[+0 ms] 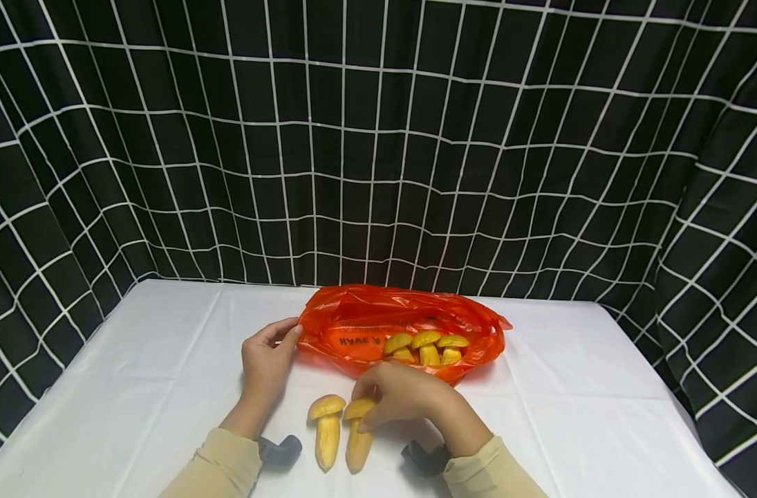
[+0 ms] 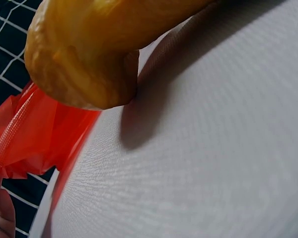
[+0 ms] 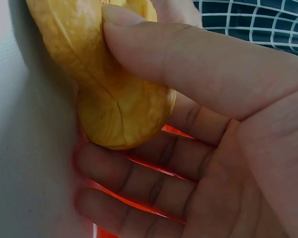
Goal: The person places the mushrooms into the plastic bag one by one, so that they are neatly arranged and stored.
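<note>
A red plastic bag (image 1: 353,304) lies with its mouth spread open, and three yellow mushrooms (image 1: 429,346) sit inside towards its right. My left hand (image 1: 267,360) pinches the bag's left edge between thumb and fingers. In front of the bag, my right hand (image 1: 409,398) holds a yellow mushroom (image 1: 357,453) near its cap. The right wrist view shows the thumb across this mushroom (image 3: 114,109), with fingers behind it. Just left of it another mushroom (image 1: 327,443) lies on the cloth, cap towards the bag. A mushroom (image 2: 89,54) looms large in the left wrist view.
A white cloth (image 1: 135,387) covers the table. Behind and at both sides hangs a black curtain (image 1: 366,152) with a white grid. A grey wrist device (image 1: 281,451) sits at the left wrist, and a similar device (image 1: 425,459) at the right.
</note>
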A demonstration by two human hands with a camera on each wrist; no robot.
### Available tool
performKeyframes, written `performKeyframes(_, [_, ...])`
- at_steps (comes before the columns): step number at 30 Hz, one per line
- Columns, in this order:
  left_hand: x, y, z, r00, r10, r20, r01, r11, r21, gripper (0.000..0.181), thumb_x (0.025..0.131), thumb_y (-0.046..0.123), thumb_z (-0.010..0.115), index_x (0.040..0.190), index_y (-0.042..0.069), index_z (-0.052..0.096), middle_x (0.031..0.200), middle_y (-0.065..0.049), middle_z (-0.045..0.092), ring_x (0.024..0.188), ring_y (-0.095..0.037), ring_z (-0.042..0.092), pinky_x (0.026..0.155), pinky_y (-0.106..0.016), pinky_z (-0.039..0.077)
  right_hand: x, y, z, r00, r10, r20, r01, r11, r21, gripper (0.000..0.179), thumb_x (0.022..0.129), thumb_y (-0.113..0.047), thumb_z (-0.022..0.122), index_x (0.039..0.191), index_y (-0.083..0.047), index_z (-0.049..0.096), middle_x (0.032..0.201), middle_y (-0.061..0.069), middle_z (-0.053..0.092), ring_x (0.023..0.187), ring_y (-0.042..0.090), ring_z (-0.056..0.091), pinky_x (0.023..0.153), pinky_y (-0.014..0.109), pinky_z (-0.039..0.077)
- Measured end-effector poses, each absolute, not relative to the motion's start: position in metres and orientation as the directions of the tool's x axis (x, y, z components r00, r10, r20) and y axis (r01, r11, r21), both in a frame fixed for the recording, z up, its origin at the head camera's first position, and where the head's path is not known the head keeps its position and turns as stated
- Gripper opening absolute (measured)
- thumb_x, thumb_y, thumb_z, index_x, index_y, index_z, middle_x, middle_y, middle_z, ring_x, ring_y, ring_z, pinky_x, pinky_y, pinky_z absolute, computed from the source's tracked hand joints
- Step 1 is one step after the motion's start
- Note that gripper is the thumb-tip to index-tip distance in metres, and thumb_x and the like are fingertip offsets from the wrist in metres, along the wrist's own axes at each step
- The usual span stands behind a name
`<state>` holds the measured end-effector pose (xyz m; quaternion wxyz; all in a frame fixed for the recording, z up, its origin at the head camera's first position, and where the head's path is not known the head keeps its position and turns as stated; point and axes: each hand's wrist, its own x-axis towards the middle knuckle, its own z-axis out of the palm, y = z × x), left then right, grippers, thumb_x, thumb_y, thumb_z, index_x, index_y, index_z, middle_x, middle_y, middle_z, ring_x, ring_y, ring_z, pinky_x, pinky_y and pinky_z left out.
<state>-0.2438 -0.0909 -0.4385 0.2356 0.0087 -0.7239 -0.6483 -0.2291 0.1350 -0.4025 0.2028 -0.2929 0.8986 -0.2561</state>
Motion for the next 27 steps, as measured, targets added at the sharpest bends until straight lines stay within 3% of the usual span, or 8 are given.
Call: performKeyframes(27, [-0.263, -0.097, -0.465, -0.884, -0.308, 0.351, 0.327, 0.129, 0.936, 0.015, 0.088, 0.01, 0.074, 0.101, 0.004, 0.077, 0.094, -0.016, 0.075, 0.073, -0.009, 0.064, 0.064, -0.016, 0.055, -0.23, 0.137, -0.404, -0.735, -0.654, -0.178, -0.473, 0.684, -0.556, 0.019, 0.076, -0.02, 0.082, 0.091, -0.025, 0.072, 0.083, -0.015, 0.065, 0.078, 0.006, 0.056, 0.077, 0.027, 0.049])
